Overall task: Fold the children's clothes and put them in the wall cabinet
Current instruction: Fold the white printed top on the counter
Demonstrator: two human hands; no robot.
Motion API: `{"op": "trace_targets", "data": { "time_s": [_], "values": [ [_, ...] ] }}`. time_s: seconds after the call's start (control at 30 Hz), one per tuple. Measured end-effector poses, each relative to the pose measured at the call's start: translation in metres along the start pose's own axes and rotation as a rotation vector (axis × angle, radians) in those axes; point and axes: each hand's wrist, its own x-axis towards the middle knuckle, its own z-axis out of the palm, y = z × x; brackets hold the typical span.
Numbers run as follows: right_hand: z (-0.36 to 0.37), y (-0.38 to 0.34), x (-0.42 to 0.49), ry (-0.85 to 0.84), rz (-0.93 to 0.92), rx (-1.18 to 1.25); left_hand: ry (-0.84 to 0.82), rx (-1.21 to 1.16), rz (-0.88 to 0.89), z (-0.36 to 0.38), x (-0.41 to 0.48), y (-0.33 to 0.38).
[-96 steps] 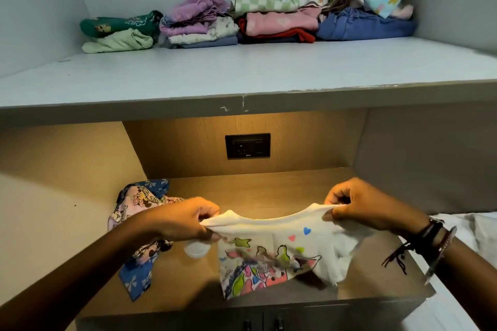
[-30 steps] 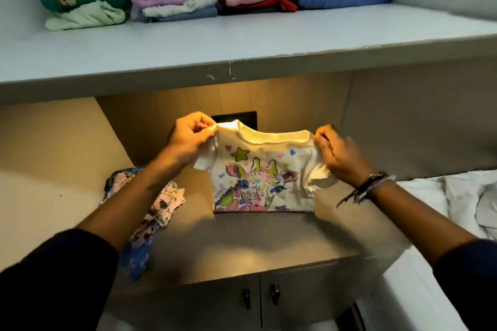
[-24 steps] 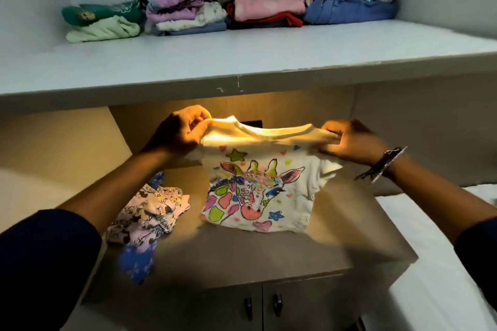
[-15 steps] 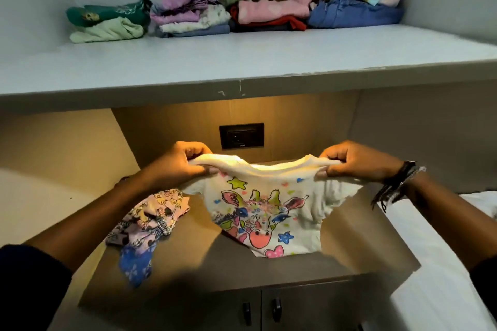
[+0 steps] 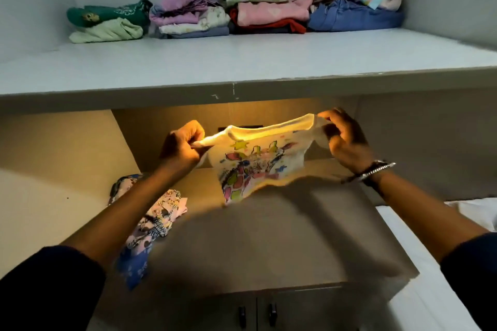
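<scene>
A small white t-shirt [image 5: 258,161] with a colourful giraffe print hangs in the air above the wooden counter [image 5: 269,236], its hem swinging up and blurred. My left hand [image 5: 183,146] pinches its left shoulder and my right hand [image 5: 341,140] pinches its right shoulder, slightly higher. On the white cabinet shelf [image 5: 242,62] above, at the back, lie several stacks of folded clothes [image 5: 269,12], with a loose heap at the right end.
A crumpled pink and blue patterned garment [image 5: 153,220] lies on the counter's left side, partly under my left forearm. Two cabinet doors with dark handles [image 5: 256,314] sit below the counter. A white bed [image 5: 430,263] borders it on the right.
Both hands have lifted the shirt from low over the counter toward the shelf's underside, and its lower part has flicked forward and up.
</scene>
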Motion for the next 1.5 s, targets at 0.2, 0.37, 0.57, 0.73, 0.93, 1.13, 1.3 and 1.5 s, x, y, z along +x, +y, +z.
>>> {"op": "trace_targets", "data": {
  "time_s": [0.2, 0.37, 0.57, 0.73, 0.93, 1.13, 1.3, 1.5],
  "values": [
    [0.008, 0.008, -0.113, -0.409, -0.029, 0.067, -0.453, 0.075, 0.006, 0.024, -0.116, -0.024],
    [0.028, 0.033, -0.202, -0.699, 0.224, 0.155, -0.881, -0.089, -0.302, 0.058, -0.190, -0.047],
    [0.044, 0.051, -0.203, -0.594, 0.452, 0.245, -0.783, -0.327, -0.530, 0.062, -0.176, -0.055],
    [0.074, 0.070, -0.137, -0.549, 0.521, 0.180, -0.625, -0.463, -0.675, 0.076, -0.105, -0.081],
    [0.124, 0.085, -0.069, -0.589, 0.491, -0.470, -0.389, 0.063, -0.686, 0.127, -0.061, -0.118],
    [0.154, 0.052, -0.134, -0.656, 0.267, -0.450, -0.714, 0.424, -0.160, 0.157, -0.121, -0.110],
    [0.155, 0.055, -0.181, -0.914, 0.239, -0.453, -0.896, 0.419, -0.070, 0.149, -0.165, -0.098],
    [0.151, 0.095, -0.131, -1.006, 0.185, -0.618, -1.023, 0.382, 0.006, 0.158, -0.196, -0.023]
  ]
}}
